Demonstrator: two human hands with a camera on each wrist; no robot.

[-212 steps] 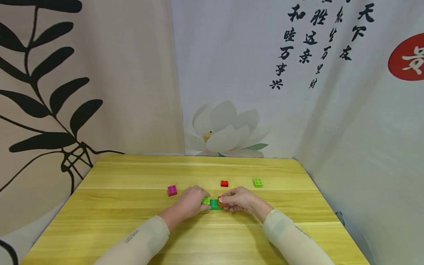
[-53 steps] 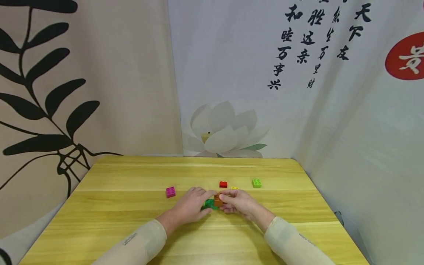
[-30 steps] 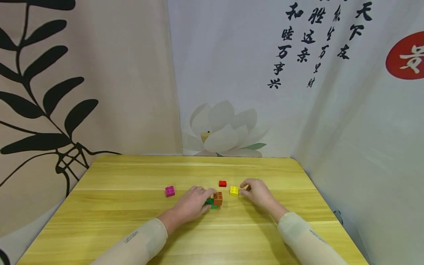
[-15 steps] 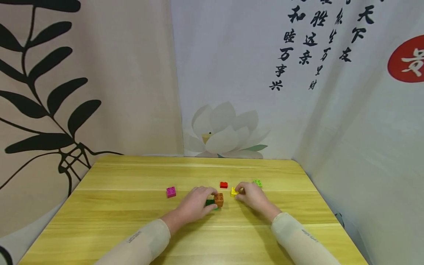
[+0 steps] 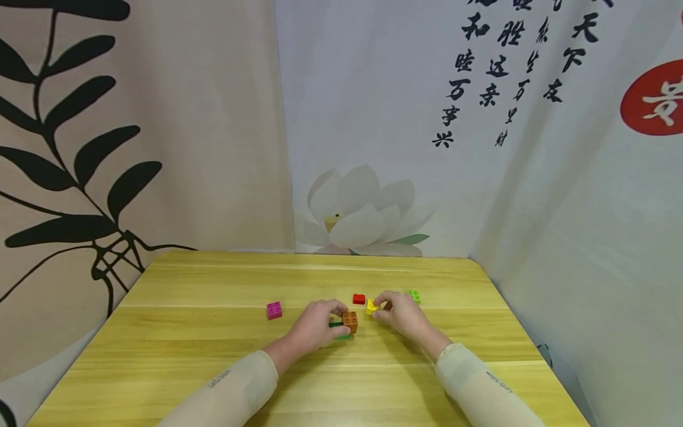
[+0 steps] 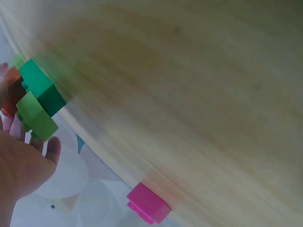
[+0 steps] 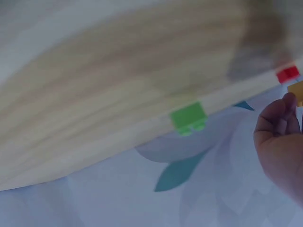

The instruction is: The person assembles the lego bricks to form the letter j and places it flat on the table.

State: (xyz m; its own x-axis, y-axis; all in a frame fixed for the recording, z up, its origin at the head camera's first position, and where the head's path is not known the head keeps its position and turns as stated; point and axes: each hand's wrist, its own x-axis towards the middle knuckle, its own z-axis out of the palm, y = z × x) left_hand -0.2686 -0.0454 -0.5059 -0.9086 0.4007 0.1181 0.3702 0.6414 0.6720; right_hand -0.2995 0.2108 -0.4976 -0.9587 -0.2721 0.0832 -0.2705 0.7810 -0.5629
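Observation:
My left hand (image 5: 312, 325) grips a small build of toy bricks just left of the table's middle. An orange brick (image 5: 349, 321) sits on top at its right end. In the left wrist view the build also shows a dark green brick (image 6: 43, 87) and a lime green brick (image 6: 37, 116); the fingers partly hide the rest. My right hand (image 5: 404, 317) pinches a yellow brick (image 5: 372, 306) between thumb and fingertips, right of the build and behind it. The right wrist view shows only the edge of this yellow brick (image 7: 296, 92).
A red brick (image 5: 359, 299) lies close behind and left of the yellow one. Farther right is a loose lime green brick (image 5: 413, 296), partly behind the right hand. A magenta brick (image 5: 274, 310) lies to the left. The wooden table (image 5: 213, 356) ends at a printed curtain (image 5: 373, 118).
My right hand has let go of the orange brick on the build, moved right and taken hold of the yellow brick, which has shifted slightly left. My left hand still grips the build.

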